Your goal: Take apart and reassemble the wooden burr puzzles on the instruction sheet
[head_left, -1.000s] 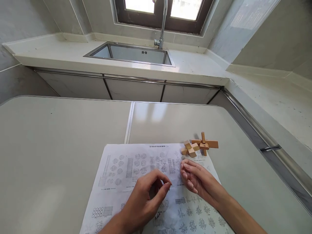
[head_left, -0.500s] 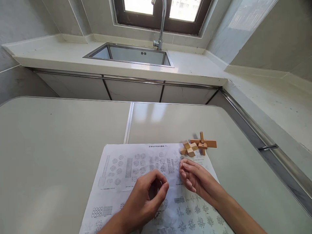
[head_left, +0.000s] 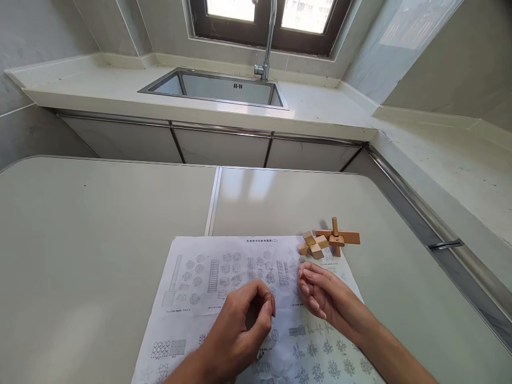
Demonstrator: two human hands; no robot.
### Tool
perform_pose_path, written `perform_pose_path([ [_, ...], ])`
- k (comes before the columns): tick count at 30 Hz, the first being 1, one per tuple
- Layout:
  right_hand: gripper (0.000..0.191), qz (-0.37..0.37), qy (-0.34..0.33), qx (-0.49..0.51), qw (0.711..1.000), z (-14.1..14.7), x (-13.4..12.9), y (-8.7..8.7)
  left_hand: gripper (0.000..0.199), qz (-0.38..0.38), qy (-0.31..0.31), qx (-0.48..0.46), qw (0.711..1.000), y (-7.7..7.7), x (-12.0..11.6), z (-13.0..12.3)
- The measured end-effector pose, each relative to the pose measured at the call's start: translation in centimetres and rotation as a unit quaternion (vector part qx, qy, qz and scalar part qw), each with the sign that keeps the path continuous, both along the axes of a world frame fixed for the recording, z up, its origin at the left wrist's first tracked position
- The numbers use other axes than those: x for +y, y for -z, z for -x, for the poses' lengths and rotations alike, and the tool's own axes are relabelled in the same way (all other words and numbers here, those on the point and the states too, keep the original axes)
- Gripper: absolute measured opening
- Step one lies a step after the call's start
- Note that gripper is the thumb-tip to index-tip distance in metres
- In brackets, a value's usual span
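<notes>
My left hand [head_left: 246, 322] rests over the middle of the printed instruction sheet [head_left: 236, 245], its fingers curled and thumb tip close to the index finger. The hollow between them looks dark, and nothing shows in it. On the sheet's right side lies my right hand [head_left: 326, 298], palm turned inward, fingers loosely closed together with nothing visible in them. Just beyond its fingertips sits a pale wooden interlocking puzzle [head_left: 314, 245] on the sheet's top right corner. Touching or very near it is a darker wooden cross-shaped puzzle [head_left: 337, 238] with long flat arms and an upright bar.
The sheet lies on a large pale table [head_left: 100, 240] with a metal seam [head_left: 214, 200]. Beyond the table is a counter [head_left: 108, 90] with a sink [head_left: 216, 88] and faucet [head_left: 264, 64] below a window [head_left: 306, 16]. Another counter [head_left: 448, 154] runs along the right.
The whole view has shifted slightly. My left thumb and index finger have drawn a little closer at the tips; my right hand and both wooden puzzles stay in place.
</notes>
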State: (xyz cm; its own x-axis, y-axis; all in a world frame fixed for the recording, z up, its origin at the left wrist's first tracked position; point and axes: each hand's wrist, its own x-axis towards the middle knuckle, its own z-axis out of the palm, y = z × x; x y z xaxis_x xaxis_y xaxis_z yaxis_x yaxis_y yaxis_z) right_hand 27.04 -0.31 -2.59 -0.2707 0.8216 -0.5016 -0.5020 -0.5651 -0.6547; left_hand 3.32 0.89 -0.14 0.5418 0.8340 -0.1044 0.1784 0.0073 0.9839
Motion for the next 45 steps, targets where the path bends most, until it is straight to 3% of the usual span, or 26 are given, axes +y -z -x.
perform_pose_path([
  [45, 0.027, -0.008, -0.002, 0.0, 1.0, 0.14, 0.09, -0.33, 0.026, -0.004, 0.0, 0.004, 1.0, 0.14, -0.1, 0.03],
])
